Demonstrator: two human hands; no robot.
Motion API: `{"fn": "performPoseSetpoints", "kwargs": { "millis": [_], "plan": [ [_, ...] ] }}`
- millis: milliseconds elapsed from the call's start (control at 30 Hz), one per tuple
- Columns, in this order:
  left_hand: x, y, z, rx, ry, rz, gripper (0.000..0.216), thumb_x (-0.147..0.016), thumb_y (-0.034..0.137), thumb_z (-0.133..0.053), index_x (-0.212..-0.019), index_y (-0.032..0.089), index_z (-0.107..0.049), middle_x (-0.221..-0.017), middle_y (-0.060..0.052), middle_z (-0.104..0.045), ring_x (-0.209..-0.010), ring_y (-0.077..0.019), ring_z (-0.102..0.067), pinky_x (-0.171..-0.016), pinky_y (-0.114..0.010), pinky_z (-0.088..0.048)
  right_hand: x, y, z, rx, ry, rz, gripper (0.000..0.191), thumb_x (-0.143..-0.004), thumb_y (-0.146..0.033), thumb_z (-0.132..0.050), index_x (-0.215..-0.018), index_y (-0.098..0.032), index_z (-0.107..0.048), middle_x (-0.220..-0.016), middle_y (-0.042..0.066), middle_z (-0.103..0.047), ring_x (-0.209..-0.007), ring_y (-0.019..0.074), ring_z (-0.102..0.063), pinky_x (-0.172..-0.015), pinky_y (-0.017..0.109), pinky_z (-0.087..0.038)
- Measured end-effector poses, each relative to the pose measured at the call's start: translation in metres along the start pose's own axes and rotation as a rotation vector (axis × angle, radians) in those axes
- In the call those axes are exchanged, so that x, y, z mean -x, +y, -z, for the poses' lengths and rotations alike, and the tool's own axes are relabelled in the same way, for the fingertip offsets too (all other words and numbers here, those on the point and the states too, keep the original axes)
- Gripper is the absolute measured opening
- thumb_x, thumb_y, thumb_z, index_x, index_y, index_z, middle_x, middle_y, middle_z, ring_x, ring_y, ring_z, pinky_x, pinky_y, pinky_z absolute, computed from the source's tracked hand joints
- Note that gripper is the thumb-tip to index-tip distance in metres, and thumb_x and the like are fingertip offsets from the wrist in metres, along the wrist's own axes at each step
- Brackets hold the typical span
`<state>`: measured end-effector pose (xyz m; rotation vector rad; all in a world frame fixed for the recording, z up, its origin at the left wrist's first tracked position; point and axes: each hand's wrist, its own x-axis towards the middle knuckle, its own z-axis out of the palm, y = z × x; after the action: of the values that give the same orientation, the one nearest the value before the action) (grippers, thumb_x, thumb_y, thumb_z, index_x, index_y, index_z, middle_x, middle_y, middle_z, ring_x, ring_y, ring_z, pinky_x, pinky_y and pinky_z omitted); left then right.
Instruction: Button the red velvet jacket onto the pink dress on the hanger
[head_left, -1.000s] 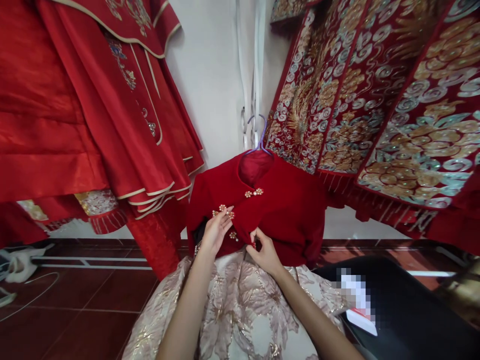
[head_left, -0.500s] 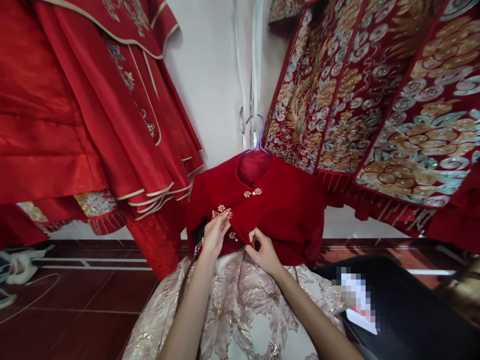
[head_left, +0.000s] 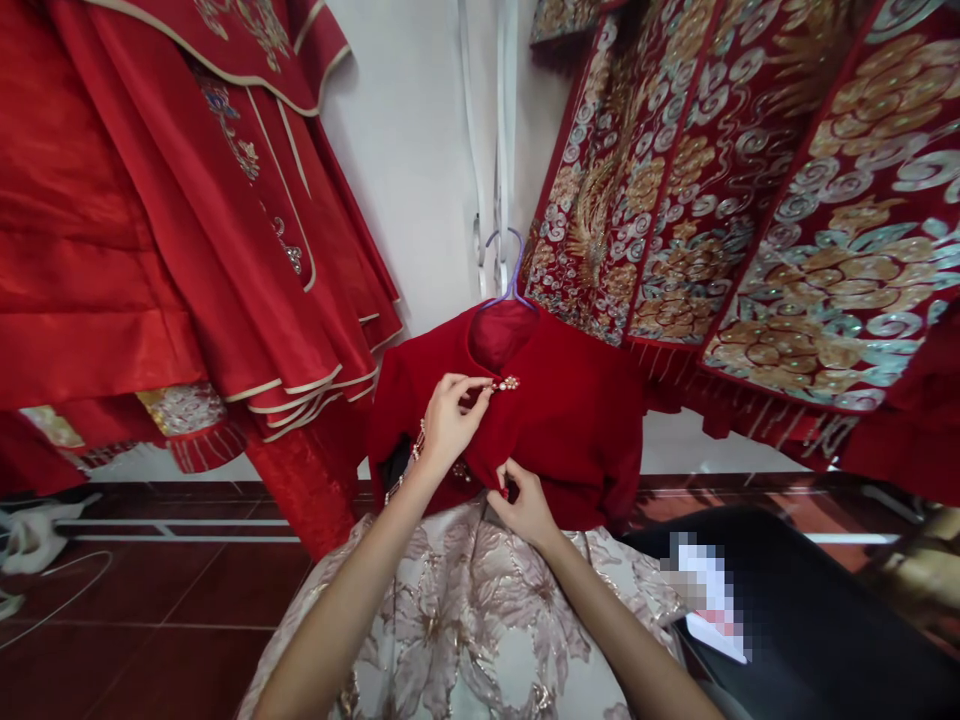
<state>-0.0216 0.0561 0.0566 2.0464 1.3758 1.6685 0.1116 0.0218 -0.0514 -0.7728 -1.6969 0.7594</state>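
Note:
A red jacket point(head_left: 574, 420) hangs on a purple hanger point(head_left: 512, 275) in front of me. My left hand point(head_left: 451, 418) pinches the left end of a gold flower-shaped clasp point(head_left: 511, 383) just below the neckline; the clasp's right flower stays visible. Lower down, my right hand point(head_left: 523, 505) is closed on the front edge of the jacket near its hem. Part of another beaded ornament point(head_left: 460, 470) shows below my left wrist, mostly covered by that arm. Under both forearms spreads a pale floral brocade skirt point(head_left: 517, 620).
Red satin garments point(head_left: 135, 250) with pale trim hang on the left. Embroidered, fringed red garments point(head_left: 810, 250) hang on the right. White rack posts point(head_left: 502, 130) stand behind the hanger. A black surface point(head_left: 840, 610) with a white card point(head_left: 716, 638) lies at lower right.
My left hand has moved up and right from the beaded ornaments on the jacket's left side to the clasp below the neckline. My right hand keeps its grip at the jacket's lower edge.

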Motion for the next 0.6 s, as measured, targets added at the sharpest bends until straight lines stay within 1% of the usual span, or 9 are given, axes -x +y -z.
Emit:
{"fn": "performPoseSetpoints", "kwargs": {
  "millis": [67, 133, 233, 333, 400, 500, 533, 567, 600],
  "plan": [
    [-0.011, 0.006, 0.001, -0.254, -0.041, -0.136, 0.027, -0.086, 0.040, -0.057, -0.104, 0.025, -0.070, -0.097, -0.007, -0.057, -0.088, -0.0193, -0.053, -0.065, -0.026, -0.047, 0.002, 0.000, 0.002, 0.008, 0.044, 0.029, 0.019, -0.074, -0.021, -0.053, -0.063, -0.021, -0.038, -0.059, -0.005, -0.039, -0.056, 0.0110, -0.038, -0.057, 0.023, -0.033],
    [-0.021, 0.011, 0.004, -0.415, -0.109, -0.268, 0.027, -0.088, 0.039, -0.054, -0.104, 0.024, -0.070, -0.095, -0.007, -0.052, -0.093, -0.0212, -0.049, -0.069, -0.028, -0.046, 0.006, 0.003, 0.004, 0.014, 0.102, 0.050, 0.024, -0.079, -0.029, -0.053, -0.061, -0.021, -0.039, -0.058, -0.004, -0.041, -0.058, 0.0126, -0.040, -0.059, 0.025, -0.034],
    [-0.033, 0.015, 0.009, -0.514, -0.258, -0.436, 0.026, -0.088, 0.037, -0.052, -0.099, 0.022, -0.071, -0.096, -0.007, -0.051, -0.094, -0.0215, -0.046, -0.083, -0.035, -0.043, 0.013, 0.009, 0.005, 0.023, 0.187, 0.052, 0.032, -0.084, -0.039, -0.050, -0.060, -0.021, -0.039, -0.057, -0.002, -0.041, -0.060, 0.0145, -0.042, -0.060, 0.027, -0.036],
    [-0.042, 0.017, 0.014, -0.521, -0.357, -0.508, 0.020, -0.085, 0.035, -0.057, -0.091, 0.022, -0.071, -0.101, -0.007, -0.055, -0.099, -0.0229, -0.047, -0.097, -0.045, -0.033, 0.009, 0.010, 0.006, 0.031, 0.266, 0.053, 0.035, -0.086, -0.043, -0.045, -0.061, -0.022, -0.034, -0.056, -0.003, -0.036, -0.056, 0.0140, -0.039, -0.057, 0.027, -0.034],
    [-0.046, 0.019, 0.015, -0.486, -0.394, -0.529, 0.015, -0.083, 0.032, -0.059, -0.088, 0.023, -0.069, -0.105, -0.006, -0.059, -0.104, -0.0237, -0.049, -0.104, -0.050, -0.024, -0.001, -0.002, 0.009, 0.024, 0.386, 0.073, 0.029, -0.086, -0.042, -0.045, -0.067, -0.023, -0.036, -0.062, -0.002, -0.039, -0.059, 0.0146, -0.041, -0.058, 0.028, -0.035],
    [-0.051, 0.021, 0.014, -0.395, -0.459, -0.517, 0.011, -0.081, 0.026, -0.058, -0.085, 0.023, -0.068, -0.092, -0.004, -0.063, -0.099, -0.0216, -0.053, -0.111, -0.052, -0.013, -0.005, -0.048, 0.017, 0.019, 0.568, 0.111, 0.012, -0.086, -0.034, -0.049, -0.083, -0.023, -0.046, -0.078, 0.002, -0.048, -0.072, 0.0174, -0.049, -0.066, 0.030, -0.042],
    [-0.053, 0.022, 0.013, -0.368, -0.481, -0.495, 0.011, -0.081, 0.025, -0.056, -0.083, 0.023, -0.067, -0.085, -0.003, -0.063, -0.095, -0.0208, -0.055, -0.112, -0.053, -0.012, 0.004, -0.070, 0.020, 0.020, 0.500, 0.133, 0.008, -0.086, -0.032, -0.049, -0.086, -0.024, -0.050, -0.081, 0.004, -0.051, -0.075, 0.0182, -0.051, -0.069, 0.032, -0.044],
    [-0.055, 0.023, 0.012, -0.344, -0.499, -0.466, 0.012, -0.080, 0.025, -0.056, -0.082, 0.023, -0.067, -0.080, -0.002, -0.062, -0.092, -0.0203, -0.055, -0.112, -0.053, -0.012, 0.021, -0.092, 0.022, 0.022, 0.338, 0.126, 0.009, -0.086, -0.031, -0.049, -0.089, -0.024, -0.055, -0.085, 0.005, -0.055, -0.079, 0.0195, -0.054, -0.072, 0.034, -0.046],
    [-0.057, 0.024, 0.011, -0.325, -0.510, -0.436, 0.011, -0.080, 0.025, -0.056, -0.080, 0.024, -0.067, -0.077, -0.002, -0.062, -0.091, -0.0202, -0.056, -0.113, -0.053, -0.012, 0.044, -0.113, 0.023, 0.018, 0.193, 0.162, 0.011, -0.085, -0.031, -0.050, -0.090, -0.026, -0.059, -0.083, 0.004, -0.058, -0.077, 0.0200, -0.056, -0.068, 0.034, -0.047]
  ]
}}
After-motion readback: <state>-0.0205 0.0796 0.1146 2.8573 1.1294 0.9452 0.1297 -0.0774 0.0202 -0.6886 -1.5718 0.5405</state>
